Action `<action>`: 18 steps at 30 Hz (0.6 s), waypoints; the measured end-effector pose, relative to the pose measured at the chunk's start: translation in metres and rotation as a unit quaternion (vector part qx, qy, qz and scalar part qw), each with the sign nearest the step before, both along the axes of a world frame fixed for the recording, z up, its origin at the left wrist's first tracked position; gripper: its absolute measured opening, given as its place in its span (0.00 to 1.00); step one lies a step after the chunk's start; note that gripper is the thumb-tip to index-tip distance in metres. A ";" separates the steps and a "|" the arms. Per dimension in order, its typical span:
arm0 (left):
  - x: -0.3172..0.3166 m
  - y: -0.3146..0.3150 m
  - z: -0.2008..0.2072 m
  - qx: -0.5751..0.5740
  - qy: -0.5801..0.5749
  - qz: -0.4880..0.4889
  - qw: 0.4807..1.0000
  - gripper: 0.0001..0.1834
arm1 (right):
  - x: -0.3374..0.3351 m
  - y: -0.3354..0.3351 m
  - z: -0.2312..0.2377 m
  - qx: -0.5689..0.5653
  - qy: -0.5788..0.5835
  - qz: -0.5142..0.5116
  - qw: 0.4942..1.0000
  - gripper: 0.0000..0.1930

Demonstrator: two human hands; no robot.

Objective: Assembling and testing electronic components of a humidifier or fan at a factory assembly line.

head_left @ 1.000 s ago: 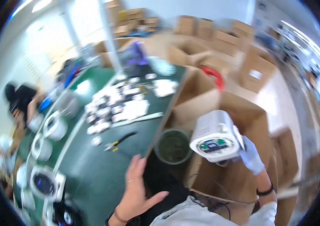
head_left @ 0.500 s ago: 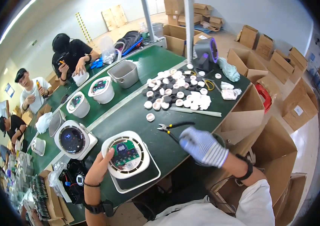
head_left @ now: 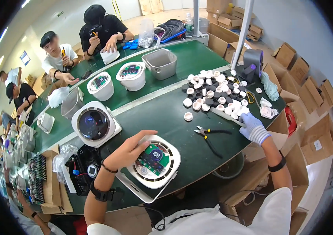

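My bare left hand (head_left: 129,150) grips the rim of a white rounded appliance housing (head_left: 175,156), its thumb near the exposed green circuit board (head_left: 159,163). A white loop handle (head_left: 137,191) sticks out on the near side. At the right, my right hand (head_left: 254,128), in a striped grey-white glove, has its fingers curled around the near end of a long pale stick (head_left: 225,115). That stick lies along the edge of a pile of white and black round caps (head_left: 213,92). Between my hands lie cutting pliers (head_left: 209,139) with black and yellow handles, jaws apart.
A similar white unit with a dark round panel (head_left: 92,123) stands at left, near a black open housing (head_left: 82,172). Two white units with bare boards (head_left: 131,76) and a grey bin (head_left: 160,64) line the far side. Cardboard boxes (head_left: 315,135) crowd the right. Co-workers sit across the table.
My right hand has moved away from beside the pliers to the pale stick's end. My left hand has shifted over the housing's top, and the housing is turned. The view has swung left.
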State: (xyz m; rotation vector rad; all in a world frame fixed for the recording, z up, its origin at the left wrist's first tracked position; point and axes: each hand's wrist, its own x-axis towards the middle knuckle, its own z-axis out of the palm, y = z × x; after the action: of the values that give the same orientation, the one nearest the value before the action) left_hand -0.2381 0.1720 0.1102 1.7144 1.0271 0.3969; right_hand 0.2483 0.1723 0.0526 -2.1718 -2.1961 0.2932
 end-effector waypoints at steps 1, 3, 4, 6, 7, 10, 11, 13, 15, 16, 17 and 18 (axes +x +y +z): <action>-0.002 -0.003 -0.003 -0.002 -0.003 0.003 1.000 0.21 | -0.004 -0.004 -0.002 -0.002 -0.003 0.003 1.000 0.20; -0.005 -0.012 -0.011 0.069 -0.004 0.065 0.995 0.22 | -0.012 -0.015 -0.008 0.085 -0.053 -0.003 0.995 0.20; -0.005 -0.019 -0.012 0.069 -0.003 0.069 0.995 0.22 | -0.030 -0.021 -0.004 0.145 -0.068 0.003 0.987 0.20; -0.002 -0.040 -0.015 0.215 0.078 0.147 0.962 0.23 | -0.058 -0.037 0.004 0.170 0.128 -0.001 0.977 0.22; -0.004 -0.051 -0.015 0.284 0.123 0.184 0.933 0.23 | -0.081 -0.044 0.013 0.110 0.256 -0.032 0.960 0.22; -0.009 -0.075 -0.012 0.259 0.146 0.204 0.933 0.27 | -0.123 -0.042 0.005 0.110 0.192 0.079 0.972 0.24; -0.009 -0.079 -0.013 0.265 0.166 0.221 0.924 0.28 | -0.131 -0.036 -0.004 0.068 0.130 0.080 0.986 0.25; -0.008 -0.080 -0.015 0.244 0.160 0.233 0.928 0.34 | -0.146 -0.014 -0.028 0.041 0.065 0.049 0.996 0.23; 0.006 -0.077 -0.010 0.287 0.126 0.215 0.925 0.43 | -0.146 -0.010 -0.017 0.008 0.111 0.019 0.994 0.23; 0.010 -0.074 -0.008 0.285 0.186 0.168 0.925 0.55 | -0.147 -0.009 -0.011 -0.025 0.156 -0.013 0.987 0.23; 0.007 -0.066 -0.007 0.285 0.183 0.169 0.926 0.55 | -0.138 -0.008 -0.021 0.031 0.228 -0.012 0.973 0.19; 0.001 -0.052 -0.004 0.262 0.151 0.097 0.948 0.57 | -0.129 -0.006 -0.015 -0.070 0.383 -0.100 0.916 0.18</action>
State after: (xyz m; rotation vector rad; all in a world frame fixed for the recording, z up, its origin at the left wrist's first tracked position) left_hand -0.2370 0.1197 0.1064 2.2025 1.4113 0.5853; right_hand 0.1190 0.1659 0.0376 -1.8422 -1.5360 1.0962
